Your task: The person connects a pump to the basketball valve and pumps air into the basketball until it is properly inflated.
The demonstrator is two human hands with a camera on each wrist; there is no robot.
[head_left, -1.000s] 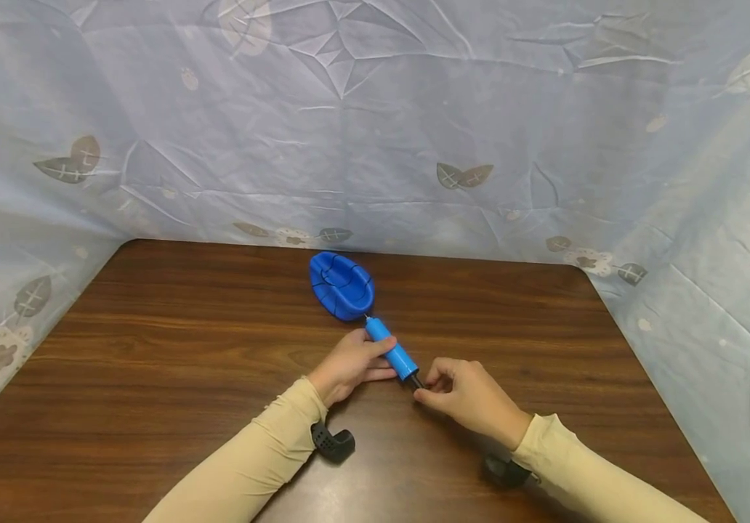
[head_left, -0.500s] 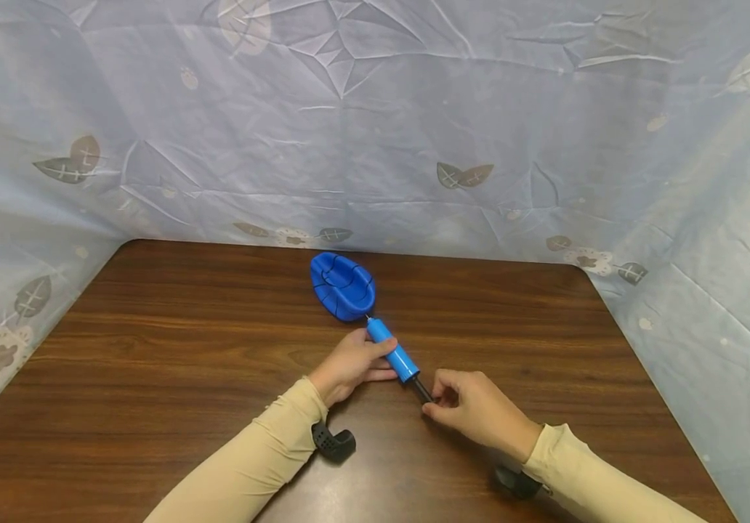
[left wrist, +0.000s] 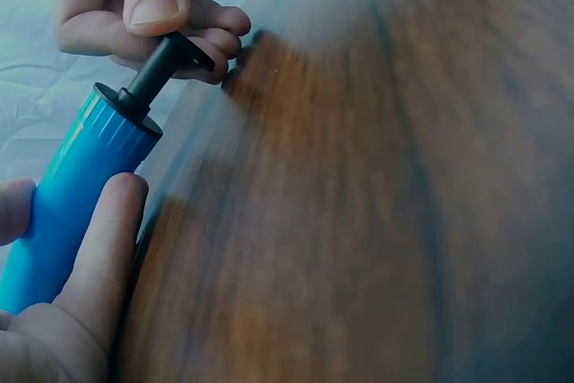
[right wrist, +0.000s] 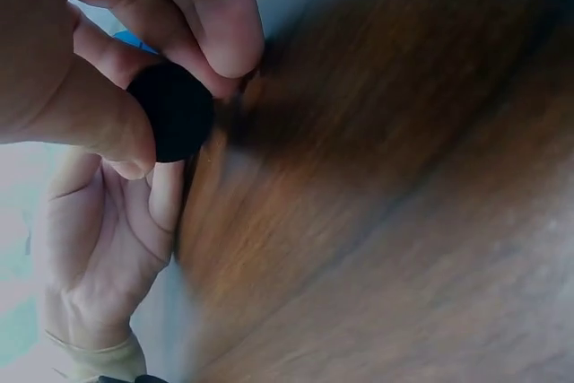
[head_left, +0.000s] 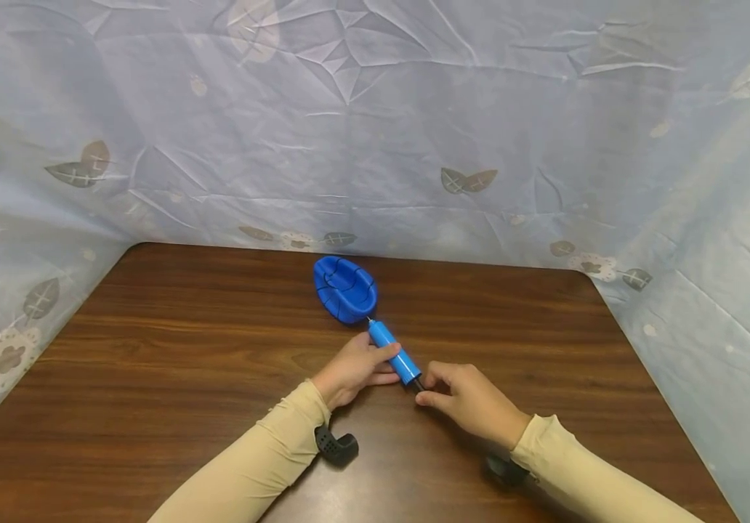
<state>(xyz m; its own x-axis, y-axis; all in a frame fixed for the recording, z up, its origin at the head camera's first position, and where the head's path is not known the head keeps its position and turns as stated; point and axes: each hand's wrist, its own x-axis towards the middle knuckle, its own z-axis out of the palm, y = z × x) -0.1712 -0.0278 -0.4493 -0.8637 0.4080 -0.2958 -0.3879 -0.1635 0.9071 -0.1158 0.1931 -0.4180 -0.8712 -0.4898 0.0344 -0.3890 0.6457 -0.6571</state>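
A deflated blue ball [head_left: 351, 296] with black lines, its top caved in, lies toward the back of the table. A thin needle joins it to a light blue hand pump [head_left: 408, 368], which slants down to the right. My left hand [head_left: 352, 369] grips the pump's barrel, thumb across the top and fingers beneath. With thumb and fingers my right hand [head_left: 473, 401] pinches the black plunger handle [left wrist: 190, 51] at the pump's near end. A short length of rod shows between handle and barrel. In the right wrist view the handle's round black end [right wrist: 173, 114] hides most of the pump.
The brown wood-grain table [head_left: 172, 341] has rounded back corners. A pale grey-blue curtain [head_left: 401, 131] with leaf and flower prints hangs behind it and along both sides. Black wrist-worn devices [head_left: 337, 447] sit under the cream sleeves [head_left: 264, 443].
My right hand drew the plunger out toward the lower right, then pushed it back in toward the barrel. The left hand, pump barrel and ball keep their places. The head view shifted slightly.
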